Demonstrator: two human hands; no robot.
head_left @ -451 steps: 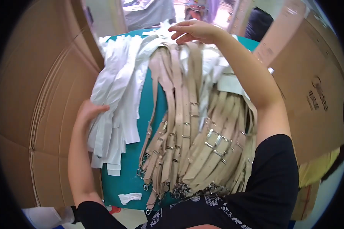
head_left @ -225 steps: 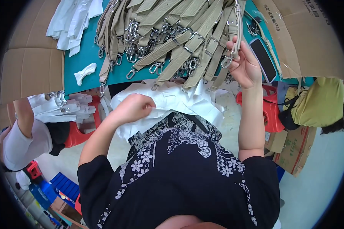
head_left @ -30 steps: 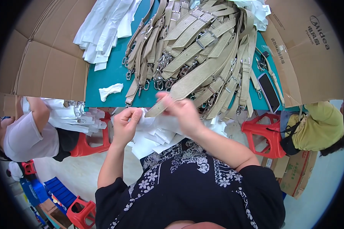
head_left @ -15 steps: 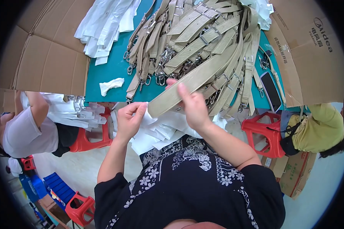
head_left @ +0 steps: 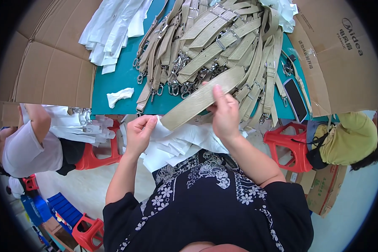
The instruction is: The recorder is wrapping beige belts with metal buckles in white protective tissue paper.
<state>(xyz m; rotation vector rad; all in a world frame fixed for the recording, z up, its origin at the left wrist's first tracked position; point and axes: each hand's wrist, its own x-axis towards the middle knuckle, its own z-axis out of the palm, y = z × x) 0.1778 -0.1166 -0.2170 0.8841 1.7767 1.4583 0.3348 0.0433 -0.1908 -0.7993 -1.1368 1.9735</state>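
A wide beige strap [head_left: 193, 103] slants up and away to the right in front of me. My right hand [head_left: 226, 117] holds it partway along, thumb on top and fingers underneath. At the strap's near end, my left hand [head_left: 139, 132] is closed in a pinch on a thin white sleeve [head_left: 158, 124] that meets the strap end; how far the sleeve covers it I cannot tell. More white sleeves [head_left: 176, 145] lie over my lap below the strap. Just beyond the strap is a large heap of beige straps [head_left: 218, 40] with metal buckles and snap hooks.
A stack of white sleeves [head_left: 113, 31] and a crumpled white piece [head_left: 120, 97] lie on the green table [head_left: 109, 84]. A phone [head_left: 296, 100] lies at the right. Cardboard panels [head_left: 54, 63] flank the table. One person [head_left: 25, 145] sits left, another [head_left: 348, 136] right, by red stools [head_left: 286, 143].
My right hand has shifted right along the strap, and its thumb now lies farther up. The strap has drawn slightly nearer to me. The left hand keeps its pinch, a little farther left.
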